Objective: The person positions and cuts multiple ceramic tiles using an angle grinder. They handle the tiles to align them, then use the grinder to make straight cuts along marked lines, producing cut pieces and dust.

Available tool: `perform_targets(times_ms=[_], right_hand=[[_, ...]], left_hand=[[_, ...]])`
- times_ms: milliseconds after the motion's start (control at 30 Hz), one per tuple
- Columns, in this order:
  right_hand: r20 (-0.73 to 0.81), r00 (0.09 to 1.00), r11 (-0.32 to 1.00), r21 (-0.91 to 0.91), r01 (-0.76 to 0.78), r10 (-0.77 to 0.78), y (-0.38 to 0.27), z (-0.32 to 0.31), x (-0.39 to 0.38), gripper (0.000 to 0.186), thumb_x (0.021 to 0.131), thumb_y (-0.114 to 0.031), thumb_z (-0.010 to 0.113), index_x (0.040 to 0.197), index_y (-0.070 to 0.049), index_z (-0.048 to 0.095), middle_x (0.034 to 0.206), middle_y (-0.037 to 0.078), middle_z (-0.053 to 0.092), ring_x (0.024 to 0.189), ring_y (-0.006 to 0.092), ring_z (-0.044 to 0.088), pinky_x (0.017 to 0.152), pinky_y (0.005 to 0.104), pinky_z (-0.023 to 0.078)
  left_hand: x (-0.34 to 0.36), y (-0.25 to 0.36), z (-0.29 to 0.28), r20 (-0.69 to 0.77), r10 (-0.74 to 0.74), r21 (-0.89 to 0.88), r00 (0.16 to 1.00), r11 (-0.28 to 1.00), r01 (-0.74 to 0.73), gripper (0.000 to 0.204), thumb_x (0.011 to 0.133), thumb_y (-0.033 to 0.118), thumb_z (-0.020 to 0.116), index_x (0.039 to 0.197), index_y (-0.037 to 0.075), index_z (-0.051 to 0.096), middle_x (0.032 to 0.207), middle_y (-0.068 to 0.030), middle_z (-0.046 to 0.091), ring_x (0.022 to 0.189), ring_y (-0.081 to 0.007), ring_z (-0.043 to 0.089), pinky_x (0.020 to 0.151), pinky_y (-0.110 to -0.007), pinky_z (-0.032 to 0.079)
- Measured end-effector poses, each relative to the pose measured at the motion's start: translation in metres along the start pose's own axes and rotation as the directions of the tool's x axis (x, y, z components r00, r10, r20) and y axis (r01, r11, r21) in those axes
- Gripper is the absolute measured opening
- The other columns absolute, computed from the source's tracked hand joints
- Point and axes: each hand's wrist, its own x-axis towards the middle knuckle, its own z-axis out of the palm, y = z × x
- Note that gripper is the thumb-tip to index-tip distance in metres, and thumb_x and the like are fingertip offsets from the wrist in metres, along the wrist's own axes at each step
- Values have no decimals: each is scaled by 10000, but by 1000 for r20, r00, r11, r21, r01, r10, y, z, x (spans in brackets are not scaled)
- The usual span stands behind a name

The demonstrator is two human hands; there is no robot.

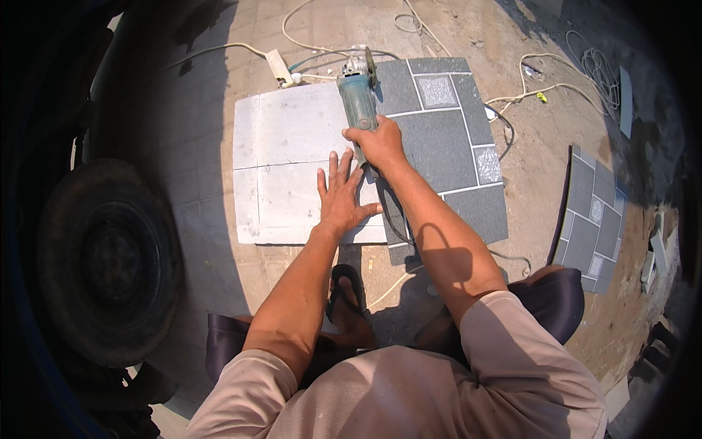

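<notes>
My right hand is wrapped round the teal body of an angle grinder. Its metal head and disc point away from me, with the disc upright along the right side. Under the grinder lies a pale tile with thin lines crossing its face. My left hand presses flat on this tile, fingers spread, just left of the grinder's rear end. To the right, partly hidden by my right forearm, is a grey patterned tile with white joint lines and small speckled squares. Whether the disc touches a tile I cannot tell.
A white socket block with cables sits beyond the pale tile. Another patterned tile lies at the right. Cords trail over the ground at the far right, near a coiled cable. A vehicle wheel stands at the left.
</notes>
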Motion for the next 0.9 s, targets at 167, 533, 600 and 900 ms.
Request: perform_targets(times_ms=[167,533,600,900], right_hand=[[5,1000,1000,3,-1,1,6,0,-6,408,782,-269,897,994,58,776,832,189,778,693,270,765,649,398,602],[-14,999,998,-39,38,-39,15,-4,-27,408,779,-282,890,968,62,778,839,191,789,732,286,768,693,415,599],[6,1000,1000,-21,-3,3,16,-7,-32,412,780,-284,885,969,65,775,836,190,788,729,281,771,686,413,600],[-19,1000,999,-52,8,-9,16,-9,-52,459,767,-302,871,1013,74,775,866,207,795,773,292,788,723,413,612]], left_hand=[[2,-9,10,-72,35,-23,997,999,-37,1247,671,725,923,1693,168,473,1874,-68,125,1733,-310,-72,1374,-613,-67],[5,-13,16,-57,47,-12,997,999,-48,1258,688,762,880,1693,127,467,1868,-101,128,1732,-342,-55,1361,-630,-64],[4,-11,15,-44,45,-12,998,999,-45,1220,730,740,872,1698,125,455,1870,-102,128,1733,-340,-49,1363,-623,-67],[8,-30,29,-162,75,-120,984,988,-95,791,1041,367,681,1737,174,360,1863,-77,182,1738,-320,7,1362,-608,-63]])
